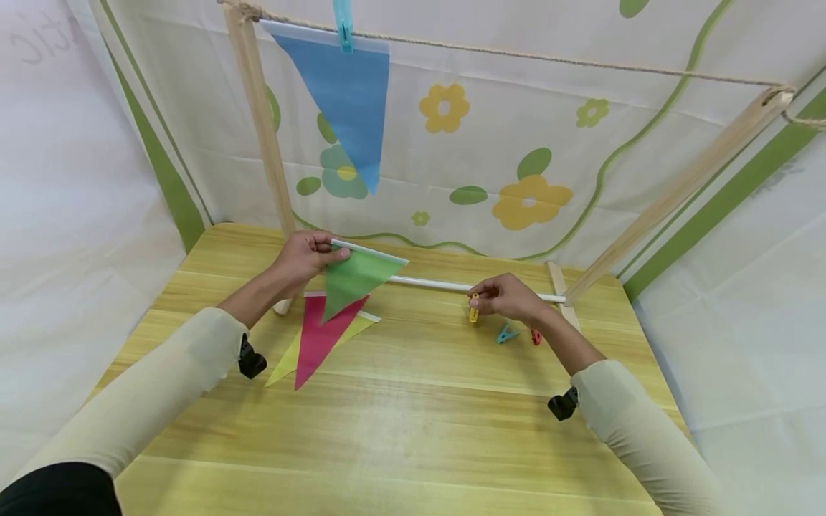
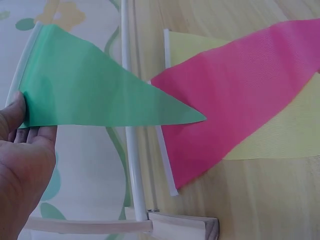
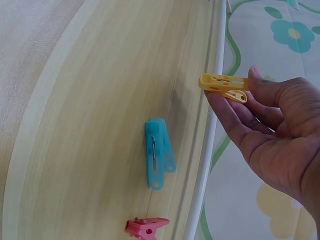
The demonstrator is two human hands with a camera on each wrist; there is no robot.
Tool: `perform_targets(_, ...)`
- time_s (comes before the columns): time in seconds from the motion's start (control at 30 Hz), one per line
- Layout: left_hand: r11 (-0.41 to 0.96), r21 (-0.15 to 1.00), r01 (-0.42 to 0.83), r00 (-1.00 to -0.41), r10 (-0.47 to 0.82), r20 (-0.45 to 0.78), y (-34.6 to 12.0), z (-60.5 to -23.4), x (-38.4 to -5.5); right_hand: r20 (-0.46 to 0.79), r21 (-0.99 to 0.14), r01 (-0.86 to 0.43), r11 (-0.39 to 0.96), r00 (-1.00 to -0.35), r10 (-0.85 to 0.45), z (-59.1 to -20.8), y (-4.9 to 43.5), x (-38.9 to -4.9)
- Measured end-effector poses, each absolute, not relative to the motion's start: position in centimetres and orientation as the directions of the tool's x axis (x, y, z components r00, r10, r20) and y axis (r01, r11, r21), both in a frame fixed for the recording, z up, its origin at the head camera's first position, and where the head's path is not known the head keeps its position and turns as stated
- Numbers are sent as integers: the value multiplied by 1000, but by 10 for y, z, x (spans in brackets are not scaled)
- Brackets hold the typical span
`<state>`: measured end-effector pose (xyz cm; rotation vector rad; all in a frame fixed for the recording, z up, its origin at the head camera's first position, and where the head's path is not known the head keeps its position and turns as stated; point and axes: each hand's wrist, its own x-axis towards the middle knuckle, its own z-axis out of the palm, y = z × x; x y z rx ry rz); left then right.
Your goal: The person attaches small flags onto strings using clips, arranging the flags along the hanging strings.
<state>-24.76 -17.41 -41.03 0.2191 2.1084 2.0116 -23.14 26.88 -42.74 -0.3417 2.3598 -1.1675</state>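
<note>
My left hand (image 1: pixel 305 256) pinches a green triangular pennant (image 1: pixel 361 276) at one end of its white top edge, thumb in front. The pennant hangs point down, overlapping a pink pennant (image 1: pixel 319 337) and a yellow pennant (image 1: pixel 284 362) that lie on the table. In the right wrist view, my right hand (image 3: pixel 280 120) holds a yellow clothespin (image 3: pixel 223 82) between thumb and fingers. Below that hand on the table lie a blue clothespin (image 3: pixel 156 155) and a red clothespin (image 3: pixel 146 227).
A twine line (image 1: pixel 516 52) runs between a left wooden post (image 1: pixel 261 122) and a right wooden post (image 1: pixel 677 190). A blue pennant (image 1: pixel 348 100) hangs from it by a light blue clothespin (image 1: pixel 345 29). A white rod (image 1: pixel 432 284) joins the post bases above the wooden table (image 1: pixel 413 430).
</note>
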Motion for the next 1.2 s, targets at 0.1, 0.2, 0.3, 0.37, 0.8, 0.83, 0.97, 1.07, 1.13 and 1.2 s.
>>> perform_targets(0.1,51,998,-27,-966,257,-39,-173,-408,-248,-303,-802,-7,597,-856,-418,-425,268,-231)
perform_targets(0.2,57,998,-12,-969,246,-25,-172,-406,-249,-298,-806,-5,592,-860,-413,-423,268,-231)
perform_targets(0.3,64,998,-7,-972,233,-22,-169,-403,-249,-296,-807,-3,590,-863,-409,-420,268,-231)
perform_targets(0.37,70,998,-7,-974,226,-23,-168,-401,-248,-294,-807,-4,590,-864,-408,-418,268,-231)
perform_targets(0.8,46,998,36,-976,215,25,-158,-391,-249,-260,-797,-43,602,-876,-406,-403,268,-235)
perform_targets(0.83,41,998,38,-976,215,28,-157,-390,-250,-258,-796,-45,604,-877,-406,-402,268,-235)
perform_targets(0.97,25,998,55,-977,209,49,-153,-389,-252,-251,-793,-55,607,-878,-407,-398,268,-239)
perform_targets(1.07,18,997,69,-976,207,64,-149,-386,-252,-245,-792,-59,608,-881,-404,-395,267,-240)
perform_targets(1.13,16,997,78,-976,206,73,-146,-384,-253,-239,-789,-64,611,-884,-401,-394,266,-240)
perform_targets(1.2,10,996,84,-975,205,80,-144,-381,-253,-229,-785,-76,615,-887,-401,-392,266,-240)
